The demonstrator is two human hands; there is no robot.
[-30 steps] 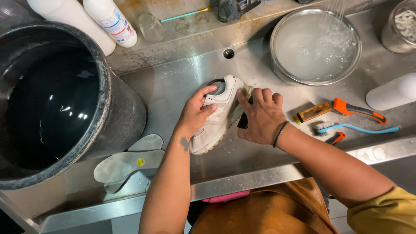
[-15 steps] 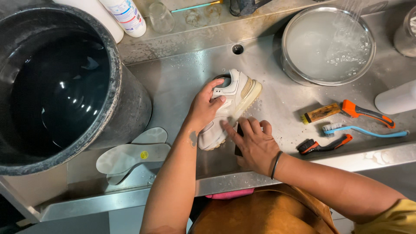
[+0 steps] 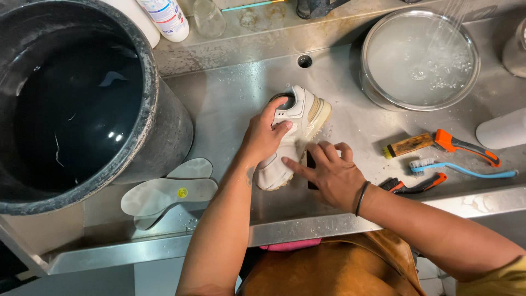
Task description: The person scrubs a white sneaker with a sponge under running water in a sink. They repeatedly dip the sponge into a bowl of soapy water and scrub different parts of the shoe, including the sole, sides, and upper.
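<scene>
A white and cream sneaker (image 3: pixel 298 118) lies on its side in the steel sink (image 3: pixel 230 98). My left hand (image 3: pixel 263 137) grips the shoe across its upper, thumb near the heel opening. My right hand (image 3: pixel 329 172) sits at the shoe's sole side near the toe, closed around a small dark brush (image 3: pixel 310 164) that is mostly hidden under the fingers. A black band circles my right wrist.
A big black bucket of dark water (image 3: pixel 76 104) fills the left. Two insoles (image 3: pixel 167 194) lie beside it. A basin of soapy water (image 3: pixel 419 57) stands at back right. Orange-handled brushes (image 3: pixel 438 142), a blue toothbrush (image 3: pixel 460 167), bottles (image 3: pixel 164 16) and a white container (image 3: pixel 504 129) lie around.
My right hand has slid from the shoe's heel end down along the sole toward the toe. My left hand keeps its hold on the shoe.
</scene>
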